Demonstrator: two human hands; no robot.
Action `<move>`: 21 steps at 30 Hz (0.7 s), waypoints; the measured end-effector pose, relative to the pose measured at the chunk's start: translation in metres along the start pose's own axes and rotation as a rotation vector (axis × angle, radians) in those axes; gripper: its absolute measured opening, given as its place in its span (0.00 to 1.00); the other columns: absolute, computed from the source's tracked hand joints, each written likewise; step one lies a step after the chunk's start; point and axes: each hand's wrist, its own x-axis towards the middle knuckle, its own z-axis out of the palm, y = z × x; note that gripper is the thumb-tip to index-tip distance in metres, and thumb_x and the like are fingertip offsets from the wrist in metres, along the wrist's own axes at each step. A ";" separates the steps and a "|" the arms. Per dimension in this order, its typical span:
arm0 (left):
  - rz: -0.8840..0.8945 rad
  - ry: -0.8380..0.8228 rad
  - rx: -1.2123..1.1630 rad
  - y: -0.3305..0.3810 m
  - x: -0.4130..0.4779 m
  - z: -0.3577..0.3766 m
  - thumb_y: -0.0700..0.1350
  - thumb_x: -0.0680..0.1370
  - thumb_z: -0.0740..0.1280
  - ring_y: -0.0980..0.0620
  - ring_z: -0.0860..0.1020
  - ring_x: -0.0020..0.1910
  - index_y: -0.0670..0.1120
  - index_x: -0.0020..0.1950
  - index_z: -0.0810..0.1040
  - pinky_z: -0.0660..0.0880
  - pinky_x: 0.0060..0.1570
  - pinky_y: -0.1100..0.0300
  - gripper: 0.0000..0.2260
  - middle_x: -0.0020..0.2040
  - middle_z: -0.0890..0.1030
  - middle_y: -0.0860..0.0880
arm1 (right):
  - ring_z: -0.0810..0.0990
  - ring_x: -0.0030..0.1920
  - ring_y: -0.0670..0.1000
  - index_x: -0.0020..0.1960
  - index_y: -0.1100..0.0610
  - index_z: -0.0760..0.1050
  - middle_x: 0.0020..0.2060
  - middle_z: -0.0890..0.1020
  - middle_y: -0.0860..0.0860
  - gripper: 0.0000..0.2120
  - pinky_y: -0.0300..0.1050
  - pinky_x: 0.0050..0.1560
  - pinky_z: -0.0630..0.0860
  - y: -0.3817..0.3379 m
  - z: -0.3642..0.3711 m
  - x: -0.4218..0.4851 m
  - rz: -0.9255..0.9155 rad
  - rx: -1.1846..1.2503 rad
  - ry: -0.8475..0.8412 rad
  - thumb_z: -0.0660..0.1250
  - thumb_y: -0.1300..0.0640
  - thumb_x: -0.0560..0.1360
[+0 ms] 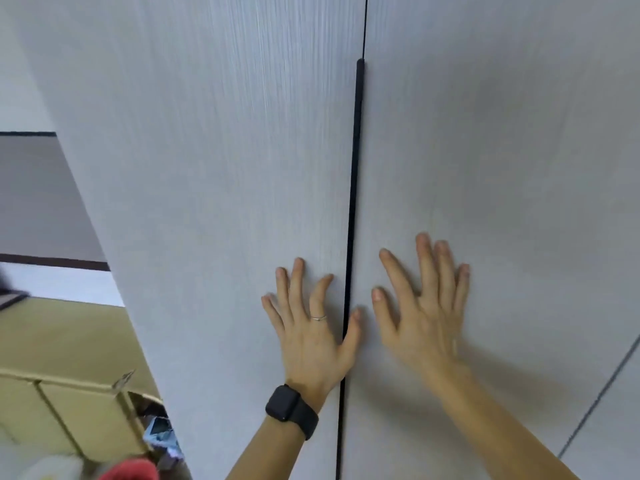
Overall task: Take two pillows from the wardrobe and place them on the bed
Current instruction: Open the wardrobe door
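Observation:
A tall pale grey wardrobe fills the view, both doors closed. Its left door [225,168] and right door [502,150] meet at a black vertical handle strip [355,185]. My left hand [311,327], with a ring and a black watch on the wrist, lies flat on the left door, its thumb reaching across the strip. My right hand [422,306] rests flat on the right door with fingers spread. Neither hand holds anything. No pillows and no bed are in view.
An open cardboard box [79,410] with small items inside stands on the floor at lower left, beside the wardrobe's side. A red soft object [133,471] sits at the bottom edge. Another door seam [602,389] runs at the right.

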 end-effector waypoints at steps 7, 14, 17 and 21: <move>0.093 -0.064 0.146 -0.008 -0.013 0.015 0.59 0.79 0.64 0.32 0.52 0.80 0.50 0.74 0.65 0.57 0.69 0.26 0.27 0.80 0.56 0.35 | 0.54 0.81 0.60 0.81 0.44 0.60 0.81 0.56 0.56 0.31 0.66 0.78 0.48 0.012 0.009 -0.025 -0.047 -0.244 0.024 0.62 0.40 0.79; 0.089 -0.155 0.168 -0.007 -0.032 0.007 0.50 0.80 0.64 0.23 0.47 0.76 0.44 0.47 0.73 0.56 0.61 0.17 0.10 0.77 0.53 0.27 | 0.53 0.81 0.59 0.81 0.44 0.60 0.81 0.57 0.55 0.31 0.65 0.77 0.48 0.004 0.011 -0.037 -0.077 -0.182 0.081 0.61 0.40 0.79; 0.048 -0.131 0.137 -0.002 -0.017 0.010 0.49 0.81 0.63 0.25 0.43 0.78 0.41 0.47 0.75 0.52 0.64 0.18 0.11 0.79 0.49 0.29 | 0.52 0.81 0.59 0.81 0.44 0.60 0.81 0.56 0.55 0.31 0.65 0.77 0.48 0.010 0.018 -0.015 -0.089 -0.158 0.096 0.61 0.41 0.79; 0.017 -0.157 0.046 0.002 -0.008 0.006 0.47 0.81 0.64 0.32 0.38 0.79 0.40 0.49 0.75 0.49 0.68 0.22 0.09 0.80 0.48 0.36 | 0.53 0.81 0.58 0.81 0.44 0.59 0.82 0.55 0.55 0.31 0.65 0.78 0.47 0.011 0.028 -0.009 -0.072 -0.155 0.104 0.61 0.41 0.80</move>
